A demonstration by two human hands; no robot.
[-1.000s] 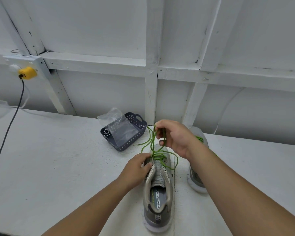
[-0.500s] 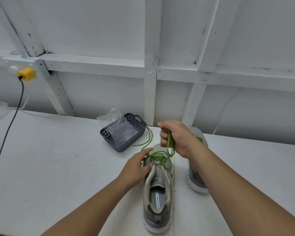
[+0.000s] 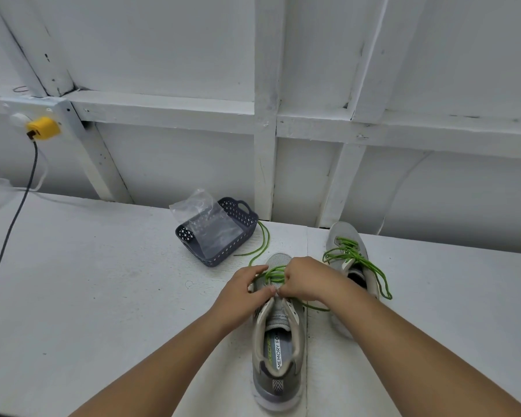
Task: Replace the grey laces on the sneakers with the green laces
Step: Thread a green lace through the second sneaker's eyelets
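A grey sneaker (image 3: 278, 350) stands heel toward me in the middle of the white table. A green lace (image 3: 274, 273) crosses its front eyelets, and one end trails off toward the basket. My left hand (image 3: 244, 288) holds the sneaker's left eyelet flap, thumb against the tongue. My right hand (image 3: 306, 281) is curled over the lacing and pinches the green lace there. Its fingertips are hidden. A second grey sneaker (image 3: 351, 251) stands to the right, laced in green with loose loops.
A dark blue perforated basket (image 3: 244, 218) with a clear plastic bag (image 3: 205, 218) in it sits behind the sneaker. A yellow plug (image 3: 42, 127) and black cable (image 3: 18, 206) hang at the far left. A white framed wall backs the table.
My right hand came down from above the toe, where it held the lace up, to the eyelets. The second sneaker is now uncovered. The left hand stayed on the sneaker.
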